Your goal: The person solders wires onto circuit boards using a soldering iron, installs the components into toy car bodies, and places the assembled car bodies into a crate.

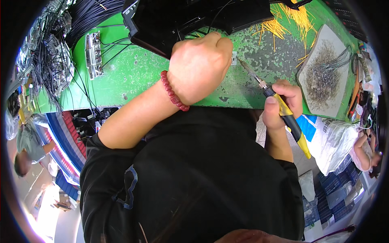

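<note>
In my right hand (282, 103) is a yellow-and-black soldering iron (292, 124), gripped between thumb and fingers. Its metal tip points up and left, close to a small pale rectangular part (234, 58) at the edge of my left hand (201, 67). That left hand is closed, knuckles up, over the near side of a black plastic housing (162, 24). Its fingertips are hidden, so I cannot make out what they pinch. Thin dark wires run inside the housing. A red bead bracelet (170, 91) circles my left wrist.
Yellow tubing pieces (273, 28) lie on the green worktable (133, 77). A pale board (330, 101) carries dark debris and thin wire at the right. Leftward are a metallic part with wires (93, 55) and heaped black-wired parts (50, 60). Two other people show at the sides.
</note>
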A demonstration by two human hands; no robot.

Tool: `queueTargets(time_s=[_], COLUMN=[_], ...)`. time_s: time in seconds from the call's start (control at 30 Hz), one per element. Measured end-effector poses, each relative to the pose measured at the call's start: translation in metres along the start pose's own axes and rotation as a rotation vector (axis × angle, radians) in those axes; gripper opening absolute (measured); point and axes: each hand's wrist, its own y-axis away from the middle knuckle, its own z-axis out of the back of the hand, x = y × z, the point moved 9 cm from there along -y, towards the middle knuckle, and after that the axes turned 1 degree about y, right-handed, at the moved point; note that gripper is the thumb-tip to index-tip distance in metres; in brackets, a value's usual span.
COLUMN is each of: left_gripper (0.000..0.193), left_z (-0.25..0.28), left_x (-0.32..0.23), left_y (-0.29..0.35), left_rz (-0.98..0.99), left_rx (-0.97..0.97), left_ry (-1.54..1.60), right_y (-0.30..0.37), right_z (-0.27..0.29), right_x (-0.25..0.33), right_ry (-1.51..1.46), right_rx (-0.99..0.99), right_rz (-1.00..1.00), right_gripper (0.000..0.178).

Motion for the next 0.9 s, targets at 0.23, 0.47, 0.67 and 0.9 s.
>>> queueTargets(time_s=[0.23,0.47,0.67,0.9], left_gripper=[0.012,0.012,0.013,0.014], left_z=[0.0,0.001,0.001,-0.003], left_x=[0.0,-0.001,-0.002,-0.003], left_y=[0.0,-0.001,-0.003,-0.001], left_rz=[-0.002,-0.015,-0.011,-0.02], left_rx=[0.007,-0.012,-0.009,0.061], left_ry=[-0.001,0.004,0.014,-0.013], right_y=[0.001,-0.001,0.001,0.005], right_z=[0.005,0.006,0.01,0.012], right_x=[-0.003,-0.002,-0.006,-0.013], right_ry=[-0.021,-0.028,-0.059,-0.117], right_rx=[-0.043,-0.056,-0.097,-0.144], right_rz=[-0.016,-0.026,-0.067,-0.114], right_gripper=[0.027,0.026,0.026,0.03])
